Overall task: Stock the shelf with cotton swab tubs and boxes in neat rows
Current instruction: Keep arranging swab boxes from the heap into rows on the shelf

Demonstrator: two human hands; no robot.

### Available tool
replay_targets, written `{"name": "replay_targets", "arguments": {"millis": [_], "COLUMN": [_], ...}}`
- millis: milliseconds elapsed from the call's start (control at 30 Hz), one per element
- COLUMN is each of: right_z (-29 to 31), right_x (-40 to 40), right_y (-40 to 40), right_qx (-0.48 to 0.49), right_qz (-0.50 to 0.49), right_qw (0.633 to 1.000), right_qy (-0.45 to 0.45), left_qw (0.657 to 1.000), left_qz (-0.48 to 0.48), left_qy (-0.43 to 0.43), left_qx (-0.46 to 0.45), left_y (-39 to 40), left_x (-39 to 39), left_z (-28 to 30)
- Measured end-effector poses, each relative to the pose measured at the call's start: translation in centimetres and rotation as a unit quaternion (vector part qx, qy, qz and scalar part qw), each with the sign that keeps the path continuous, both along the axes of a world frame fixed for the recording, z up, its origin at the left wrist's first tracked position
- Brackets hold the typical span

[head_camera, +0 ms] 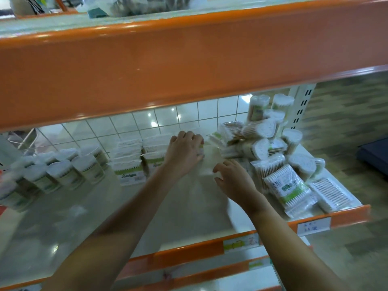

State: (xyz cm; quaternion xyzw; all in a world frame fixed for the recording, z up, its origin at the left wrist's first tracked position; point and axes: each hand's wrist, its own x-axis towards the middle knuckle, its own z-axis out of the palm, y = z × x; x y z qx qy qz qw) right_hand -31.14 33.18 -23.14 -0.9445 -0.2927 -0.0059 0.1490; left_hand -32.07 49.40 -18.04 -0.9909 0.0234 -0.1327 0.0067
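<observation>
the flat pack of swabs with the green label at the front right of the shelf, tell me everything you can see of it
The flat pack is a clear plastic bag of white-tipped cotton swabs laid side by side, with a green and white label and a barcode near its top corner. It lies tilted on the shelf, leaning on the loose heap behind it, beside another flat pack. Neither hand touches it.

No legible text on any label.
</observation>
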Motion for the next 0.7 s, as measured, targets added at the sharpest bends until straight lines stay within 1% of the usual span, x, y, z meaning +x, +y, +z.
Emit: {"name": "replay_targets", "arguments": {"millis": [133, 233, 333, 500, 600, 700], "right_z": [-0.3, -0.2, 0.1, 0.3, 0.4, 0.5], "right_x": [-1.5, -2.3, -3.1, -3.9, -4.2, -4.4], "right_y": [-1.5, -2.1, -3.0, -4.2, -4.6, -4.9], "right_qx": [-0.009, -0.007, -0.006, -0.009, -0.027, -0.049], "right_qz": [-0.023, -0.033, -0.039, -0.077, -0.085, -0.090], "right_qw": [1.000, 0.999, 0.999, 0.994, 0.991, 0.988], "right_qy": [0.006, 0.014, 0.034, 0.075, 0.103, 0.113], "left_qw": [0.995, 0.983, 0.970, 0.960, 0.958, 0.958], "left_qz": [-0.034, -0.057, -0.064, -0.026, -0.024, -0.016], "left_qy": [0.077, 0.147, 0.190, 0.242, 0.258, 0.260], "left_qx": [-0.049, -0.092, -0.135, -0.140, -0.126, -0.119], "left_y": [-2.5, -4.0, -5.0, -6.0, -6.8, -6.9], "left_x": [-0.6, -0.1, 0.3, 1.7, 1.9, 1.8], "left_z": [-1.8, -2.4, -2.2, -2.7, -3.2, -4.2]}}
